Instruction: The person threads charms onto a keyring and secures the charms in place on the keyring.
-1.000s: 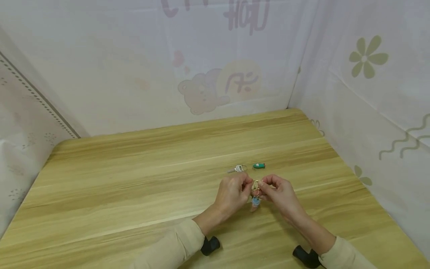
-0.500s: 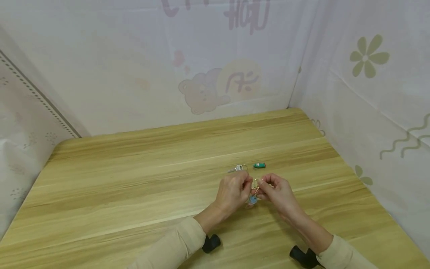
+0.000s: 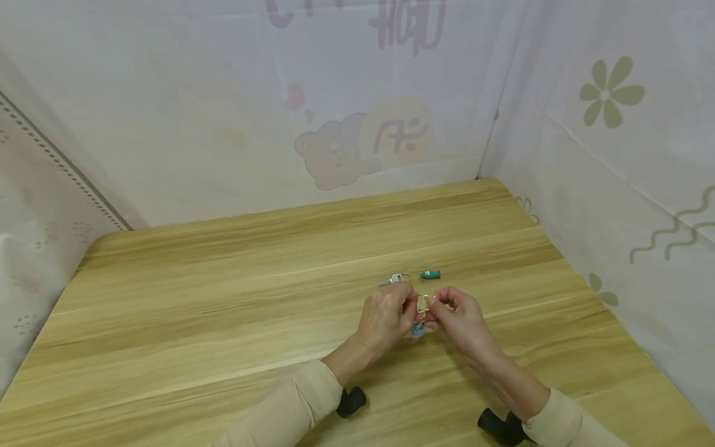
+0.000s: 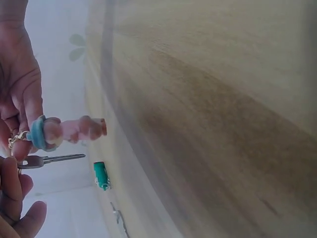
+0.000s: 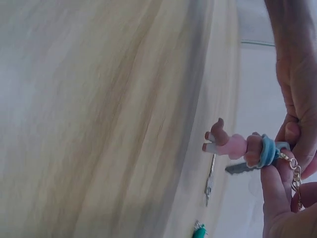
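1. Head view puts the gold ring [image 3: 422, 303] between your 2 hands, lifted off the table [image 3: 195, 310]; whether it is 1 loop or 2 overlapping is too small to tell.
2. Your left hand [image 3: 385, 315] is clamped at the ring's left side in a fingertip pinch; your right hand [image 3: 460, 318] pinches the opposite side.
3. From the ring, a gold chain [image 5: 295, 173] leads to the pink-and-blue figure charm [image 4: 74, 130], hanging below your right fingers.
4. Beside that charm, the held key [image 4: 64, 158] hangs below your left fingertips; its exact attachment is hidden.
5. For this apparent ring work, I'd pinch close to the split, pry with a thumbnail, and turn the ring in small steps. Let the charm and key dangle clear, since a twisted chain could snag or spring a coil loose.
6. Farther out, the loose key [image 3: 395, 279] lies just beyond your left knuckles, and the green charm [image 3: 430, 274] lies to its right, beyond the gap between your hands.
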Demonstrator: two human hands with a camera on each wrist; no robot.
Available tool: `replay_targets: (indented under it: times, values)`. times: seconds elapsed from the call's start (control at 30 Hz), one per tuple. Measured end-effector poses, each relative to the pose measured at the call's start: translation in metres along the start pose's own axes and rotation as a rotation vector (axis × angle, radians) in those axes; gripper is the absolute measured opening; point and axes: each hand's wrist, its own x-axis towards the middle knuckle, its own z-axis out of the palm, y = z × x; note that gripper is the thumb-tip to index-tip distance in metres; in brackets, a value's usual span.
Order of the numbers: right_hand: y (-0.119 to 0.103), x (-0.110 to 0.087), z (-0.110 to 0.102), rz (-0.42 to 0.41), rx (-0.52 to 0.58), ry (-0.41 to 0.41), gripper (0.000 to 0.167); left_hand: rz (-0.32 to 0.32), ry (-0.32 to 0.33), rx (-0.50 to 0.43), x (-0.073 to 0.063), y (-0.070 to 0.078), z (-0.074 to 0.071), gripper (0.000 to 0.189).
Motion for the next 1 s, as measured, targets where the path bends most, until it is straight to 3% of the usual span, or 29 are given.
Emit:
replay_targets:
  times: [0.17, 0.5, 1.0]
  values:
    - [-0.0001, -0.0009, 0.0009, -0.040, -0.020, 0.009, 0.007, 0.027, 0.003, 0.020, 0.0001, -0.0013, 0.0004, 0.028]
    - [-0.0010, 0.0009, 0.0014, 0.011, 0.009, 0.004, 0.007, 0.132, 0.005, 0.108, 0.0020, -0.0026, 0.0014, 0.031]
    - [0.0002, 0.0013, 0.0066, 0.076, 0.118, 0.025, 0.005, 0.071, 0.002, 0.087, 0.0032, -0.0045, 0.0010, 0.029]
